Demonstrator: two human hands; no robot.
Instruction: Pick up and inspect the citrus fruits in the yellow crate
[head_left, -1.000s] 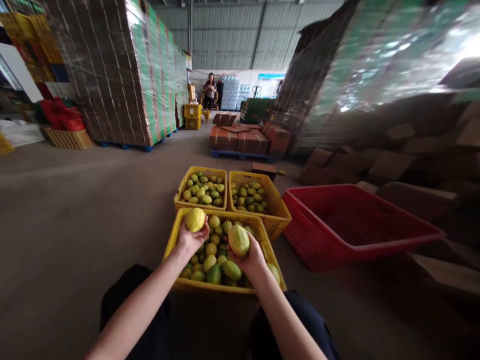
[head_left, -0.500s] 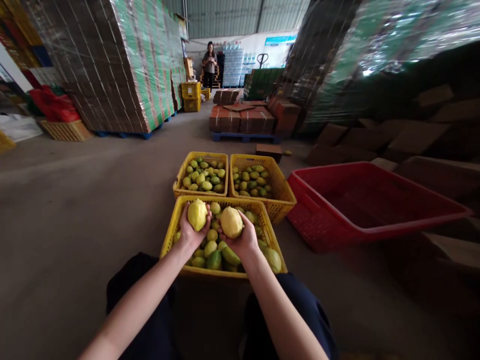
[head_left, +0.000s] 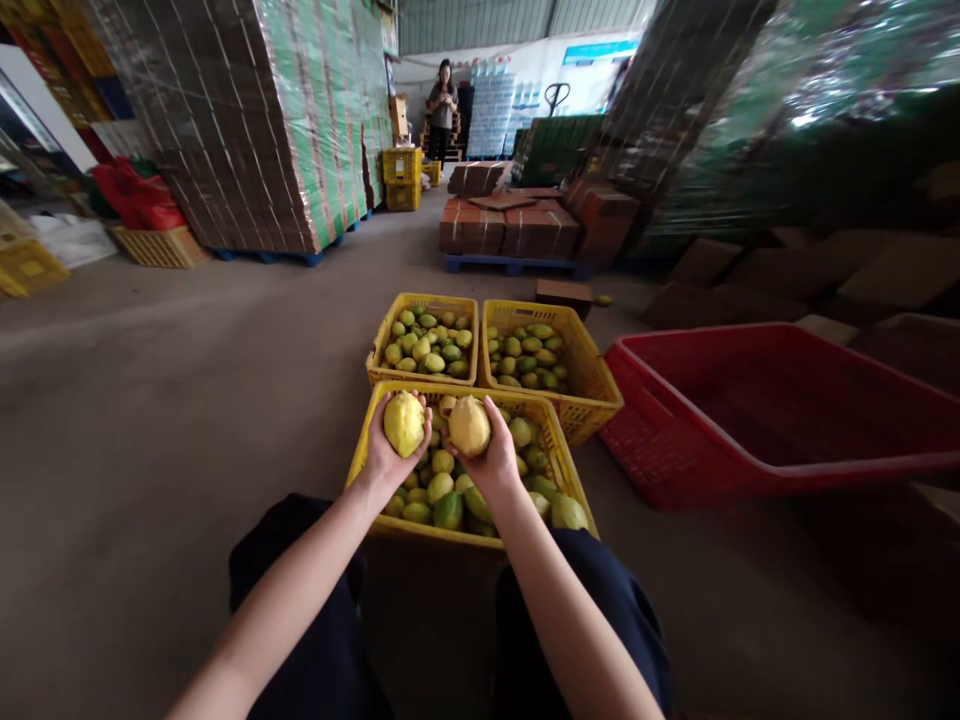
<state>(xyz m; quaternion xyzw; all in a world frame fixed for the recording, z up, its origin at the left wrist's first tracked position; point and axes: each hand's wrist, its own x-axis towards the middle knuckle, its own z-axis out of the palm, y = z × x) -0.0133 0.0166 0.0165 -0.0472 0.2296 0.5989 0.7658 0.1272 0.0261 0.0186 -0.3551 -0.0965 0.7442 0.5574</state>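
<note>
Cupping a yellow fruit [head_left: 404, 424] in our left hand [head_left: 381, 446], a paler fruit [head_left: 469, 427] in our right hand [head_left: 498, 459], both gripped. We hold them above a fruit-filled yellow crate [head_left: 561, 455] on grey floor [head_left: 187, 400]. Beyond: a tall plastic-wrapped stack [head_left: 322, 130], then a white wall [head_left: 544, 70].

Bumpy-skinned fruit [head_left: 405, 424], plastic crate [head_left: 562, 450], glossy plastic wrap [head_left: 292, 120].

The floor [head_left: 225, 370] bears yellow crates [head_left: 589, 405] and a red basket [head_left: 660, 430].
</note>
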